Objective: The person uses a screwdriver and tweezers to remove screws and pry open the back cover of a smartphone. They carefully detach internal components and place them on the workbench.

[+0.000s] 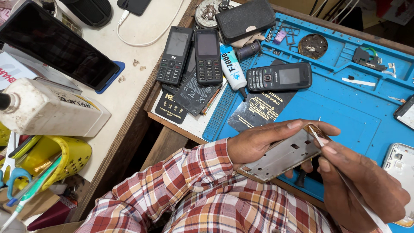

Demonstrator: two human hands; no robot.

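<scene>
Our left hand (263, 140) clamps a phone frame (282, 156) above the blue mat (345, 108) on the bench. Our right hand (358, 181) pinches tweezers (345, 179), their tip touching the frame's top edge. Three keypad phones (207, 56) lie beyond.

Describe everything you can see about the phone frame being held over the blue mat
The phone frame is a flat, silvery-grey metal-looking plate with a gold-coloured edge and several small rectangular cut-outs. No screen or keypad is on it. It tilts, its far end raised, above the blue mat. The left hand grips it along its length, and the right hand presses a thin white tool to its upper corner.
</scene>
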